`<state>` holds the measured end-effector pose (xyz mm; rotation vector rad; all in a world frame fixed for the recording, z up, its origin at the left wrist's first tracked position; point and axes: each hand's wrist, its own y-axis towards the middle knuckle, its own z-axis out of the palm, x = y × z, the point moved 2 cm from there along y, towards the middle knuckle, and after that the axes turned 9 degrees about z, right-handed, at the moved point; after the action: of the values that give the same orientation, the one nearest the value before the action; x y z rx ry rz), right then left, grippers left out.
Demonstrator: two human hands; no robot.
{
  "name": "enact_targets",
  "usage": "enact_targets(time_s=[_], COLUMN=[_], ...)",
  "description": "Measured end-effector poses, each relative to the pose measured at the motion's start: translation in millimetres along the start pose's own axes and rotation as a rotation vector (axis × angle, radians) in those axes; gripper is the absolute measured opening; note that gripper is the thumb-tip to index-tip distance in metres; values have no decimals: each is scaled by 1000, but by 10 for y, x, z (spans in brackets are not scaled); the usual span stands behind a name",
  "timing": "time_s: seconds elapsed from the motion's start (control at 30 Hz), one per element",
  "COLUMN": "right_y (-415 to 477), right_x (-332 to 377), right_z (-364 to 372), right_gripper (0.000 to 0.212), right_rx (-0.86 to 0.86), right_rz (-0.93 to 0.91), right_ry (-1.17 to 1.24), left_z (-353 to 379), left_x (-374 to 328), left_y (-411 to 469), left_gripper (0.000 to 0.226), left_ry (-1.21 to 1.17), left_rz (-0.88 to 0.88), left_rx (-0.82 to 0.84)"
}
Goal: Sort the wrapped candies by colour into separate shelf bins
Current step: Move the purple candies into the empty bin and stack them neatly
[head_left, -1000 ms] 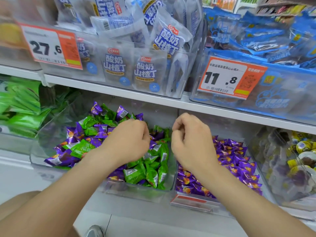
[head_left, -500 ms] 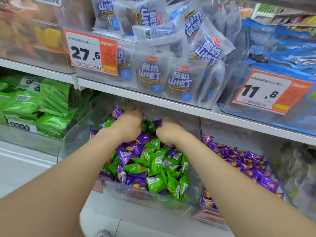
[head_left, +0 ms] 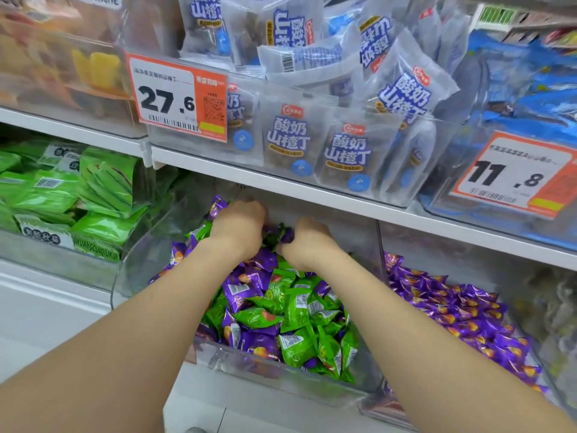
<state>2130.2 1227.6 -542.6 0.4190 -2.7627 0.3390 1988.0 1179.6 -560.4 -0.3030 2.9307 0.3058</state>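
Reaching deep into the mixed bin [head_left: 137, 270], the left hand [head_left: 239, 225] and right hand [head_left: 307, 242] sit close together but not touching. Their fingers curl down into green and purple candies [head_left: 290, 307], and whether either grips one cannot be told. An unseen grab could drag greens along or tip some over the low front wall. The shelf [head_left: 312, 195] overhead crowds any lift. The purple bin [head_left: 443, 251] lies just right.
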Motion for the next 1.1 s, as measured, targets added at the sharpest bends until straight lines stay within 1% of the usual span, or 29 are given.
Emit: enact_targets(time_s=[0.07,0.13,0.2,0.3,0.37,0.43,0.47,0.53,0.6,0.63,0.7,0.73,0.8,0.87,0.93,0.97,1.03,1.1], right_y=[-231,-519,-810,-1148,-1292,-1389,-1410,-1401,-1357,-1343,-1332,-1328,-1330,-1316,-1278,-1246,-1177,-1063], right_x=[-38,-88,-170,-373,-547,-739,-804,-909,-1014,-1061,-1150,-1201,-1325,-1444,-1543,-1610,-1753,-1901], right_z=[-137,-298,-447,-562,-590,-634,-649,-652,-653,-659,-690,-705,-748,-781,-805,-819,-840,-840], right_gripper=[29,21,21,29,34,35,33,21,12,13,22,26,26,22,17,20,31,29], right_rx=[-95,-179,-241,-262,-231,-216,-200,-151,-114,-87,-8,26,32,37,62,46,5,-24], right_rz=[-113,-227,-288,-335,-323,-275,-255,-246,-216,-178,-57,-7,20,31,43,51,79,90], right_ry=[23,72,147,211,260,336,385,479,550,623,814,871,841,853,914,883,734,650], left_z=[-74,-157,-281,-474,-565,-621,-624,-612,-583,-560,-535,-526,-515,-525,-517,-497,-451,-413], left_x=[-56,-153,-283,-468,-605,-794,-869,-1010,-1174,-1245,-1368,-1424,-1518,-1586,-1597,-1586,-1578,-1594], left_y=[-94,-213,-366,-627,-818,-988,-1052,-1142,-1170,-1165,-1143,-1121,-1066,-1026,-998,-994,-987,-975], left_gripper=[23,22,16,11,11,14,15,16,15,13,12,15,21,20,16,19,28,36], left_ry=[-29,-47,-67,-300,-424,-630,-747,-844,-913,-966,-1084,-1158,-1350,-1501,-1486,-1447,-1335,-1218], left_rz=[38,63,75,58,47,47,47,85,115,104,33,-12,-89,-126,-144,-155,-177,-164], left_rx=[-29,-2,26,11,27,83,116,140,110,88,63,65,88,93,43,20,-6,-12])
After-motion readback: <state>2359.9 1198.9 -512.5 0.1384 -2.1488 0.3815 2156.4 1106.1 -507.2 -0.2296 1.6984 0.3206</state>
